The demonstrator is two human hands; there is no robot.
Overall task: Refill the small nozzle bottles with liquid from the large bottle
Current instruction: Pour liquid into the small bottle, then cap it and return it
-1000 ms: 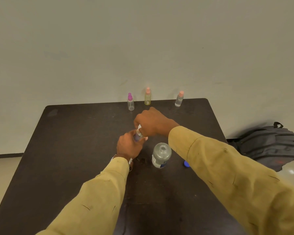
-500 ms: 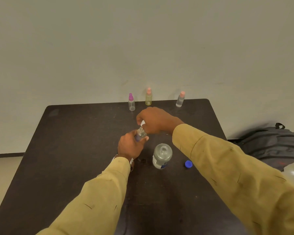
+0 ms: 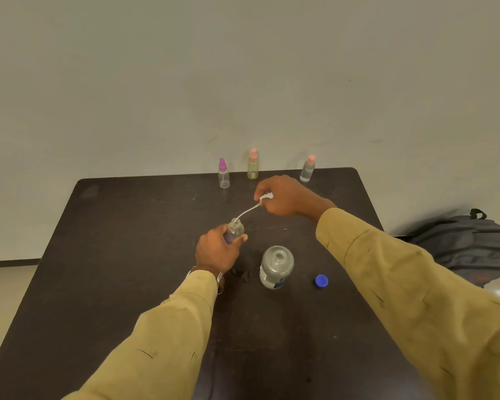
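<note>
Head view: the left hand [image 3: 214, 255] grips a small clear nozzle bottle [image 3: 235, 230] upright, while the right hand [image 3: 286, 197] pinches its white spray head [image 3: 266, 196], lifted up and to the right so the thin dip tube [image 3: 247, 213] slants down to the bottle's open mouth. The large bottle [image 3: 276, 267] stands upright and uncapped on the bench [image 3: 127, 255], just right of the left hand and nearer the person than the right hand, which probably must set the spray head down to pour. Its blue cap [image 3: 321, 280] lies just beside it.
</note>
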